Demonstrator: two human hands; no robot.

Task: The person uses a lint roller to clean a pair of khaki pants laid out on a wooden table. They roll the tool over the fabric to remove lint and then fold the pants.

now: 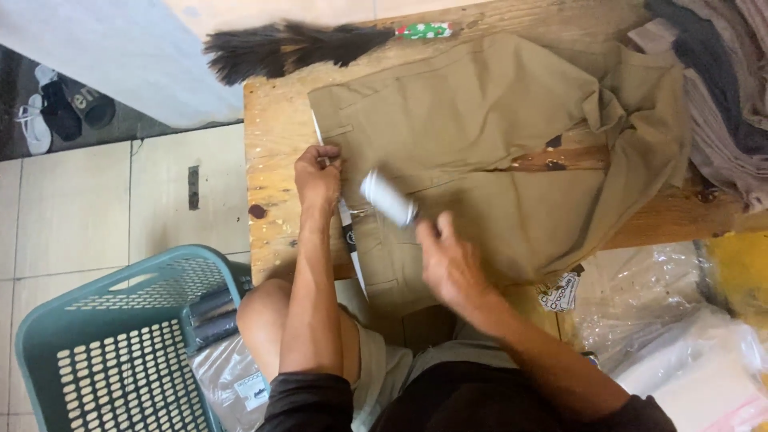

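Khaki trousers [480,144] lie spread on a wooden table [272,136]. My left hand [318,176] presses down on the waistband edge at the trousers' left side, pinching something small. My right hand [448,260] holds a white lint roller [388,198], blurred, its head resting on the fabric just right of my left hand. A white strip with dark marks [350,240] runs along the waistband edge below my left hand.
A dark feather duster [288,46] lies at the table's far edge. A pile of grey cloth [720,88] sits at the right. A teal plastic basket [120,344] stands on the tiled floor at left. Clear plastic bags [680,320] lie at lower right.
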